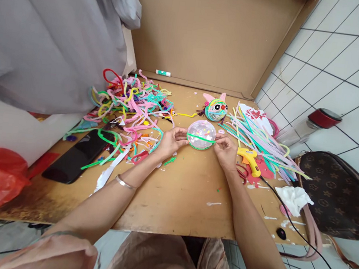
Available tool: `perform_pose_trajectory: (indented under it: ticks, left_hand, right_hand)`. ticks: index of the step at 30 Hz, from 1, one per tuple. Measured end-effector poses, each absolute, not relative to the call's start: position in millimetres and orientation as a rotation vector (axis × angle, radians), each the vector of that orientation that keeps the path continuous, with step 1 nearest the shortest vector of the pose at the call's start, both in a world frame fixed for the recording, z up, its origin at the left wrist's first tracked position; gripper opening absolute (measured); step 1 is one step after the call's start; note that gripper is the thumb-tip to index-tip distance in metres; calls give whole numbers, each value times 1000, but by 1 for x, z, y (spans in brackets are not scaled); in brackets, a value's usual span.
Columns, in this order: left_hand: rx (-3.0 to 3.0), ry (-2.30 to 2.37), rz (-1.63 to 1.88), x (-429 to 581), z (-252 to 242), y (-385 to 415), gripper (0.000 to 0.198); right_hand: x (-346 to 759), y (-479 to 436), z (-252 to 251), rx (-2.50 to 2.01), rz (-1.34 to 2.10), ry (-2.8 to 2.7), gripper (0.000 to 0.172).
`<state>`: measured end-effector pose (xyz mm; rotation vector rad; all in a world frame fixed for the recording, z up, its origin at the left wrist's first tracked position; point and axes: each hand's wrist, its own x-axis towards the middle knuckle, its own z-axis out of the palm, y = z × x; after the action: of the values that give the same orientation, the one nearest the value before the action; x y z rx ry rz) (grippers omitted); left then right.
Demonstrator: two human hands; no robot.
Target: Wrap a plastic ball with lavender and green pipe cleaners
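A clear round plastic shell (201, 130) is between my two hands above the wooden table, with a green rim along its lower edge. A green pipe cleaner (201, 138) runs straight across its front. My left hand (172, 141) is closed at the left side, fingertips pinching near the pipe cleaner's left end and touching the shell. On the right, my right hand (226, 150) pinches the other end of the pipe cleaner beside the shell's edge. Just behind stands a finished-looking ball figure (216, 108) wrapped in coloured strands, with pink ears, eyes and a red nose.
A tangled heap of pipe cleaners (134, 98) lies left, near a black phone (77, 157). Straight pipe cleaners (260, 138), a yellow glue gun (251, 160) with a trailing cord, a bottle (308, 126) and a brown bag (339, 193) are right. A glue stick (163, 73) lies behind.
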<state>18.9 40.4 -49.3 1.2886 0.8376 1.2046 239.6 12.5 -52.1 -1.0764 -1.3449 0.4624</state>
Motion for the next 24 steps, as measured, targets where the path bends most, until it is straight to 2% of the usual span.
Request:
perform_pose_trajectory:
  ticks: [5, 15, 24]
  left_hand:
    - [1303, 861, 1216, 18, -49, 40, 53]
    - [1444, 1001, 1254, 16, -50, 41, 36]
    - [1568, 1077, 1071, 20, -36, 30, 55]
  right_hand:
    - [239, 13, -51, -1070, 535, -1295, 9]
    - [239, 12, -50, -1060, 603, -1242, 20]
    - [233, 10, -45, -1053, 515, -1329, 17]
